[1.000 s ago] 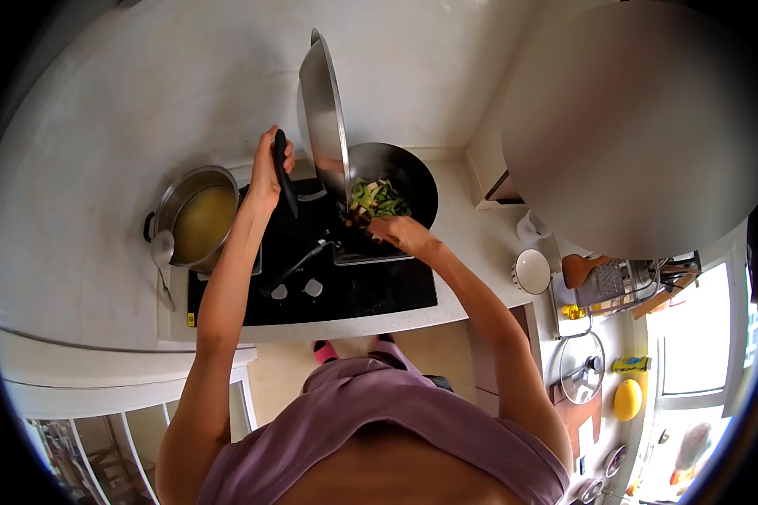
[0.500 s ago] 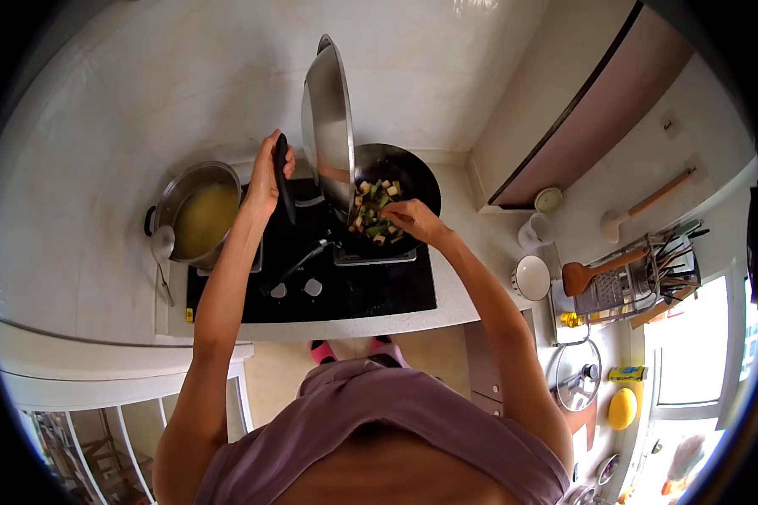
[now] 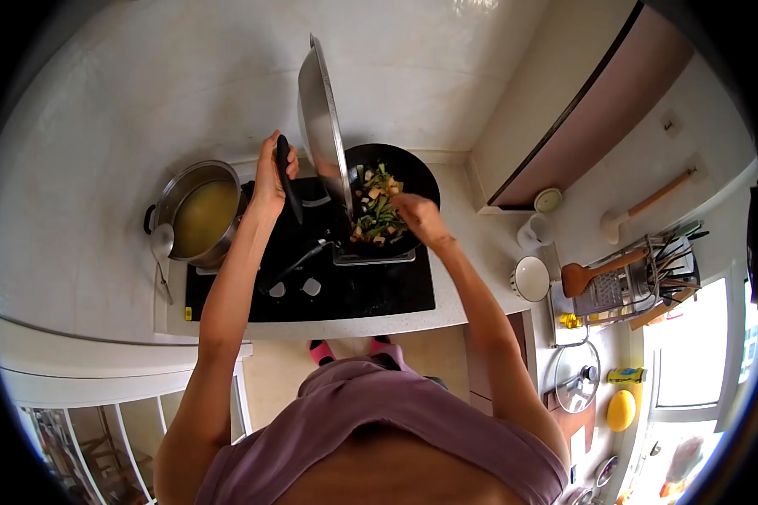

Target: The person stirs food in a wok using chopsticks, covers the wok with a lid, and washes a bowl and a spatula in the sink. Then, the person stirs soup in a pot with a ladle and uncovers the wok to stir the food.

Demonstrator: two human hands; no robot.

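My left hand (image 3: 269, 181) is closed round the black handle of a large metal pan lid (image 3: 322, 118). The lid stands on edge, tilted, along the left side of a dark wok (image 3: 419, 172). In the wok lie chopped green vegetables and pale cubes (image 3: 377, 202). Over the wok's right part is my right hand (image 3: 419, 217), its fingers curled together. Whatever those fingers hold, if anything, is hidden. The wok's long black handle (image 3: 293, 265) points toward me, to the lower left.
A pot of yellowish liquid (image 3: 200, 215) stands on the left of the black cooktop (image 3: 358, 295), a ladle (image 3: 162, 244) beside it. To the right are a white bowl (image 3: 531, 279), a white mug (image 3: 535, 231) and a utensil rack (image 3: 627, 282). A glass lid (image 3: 577, 377) is at lower right.
My right hand has moved slightly right and up over the wok, and the food is shifted about. The lid has tipped a little to the left in my left hand.
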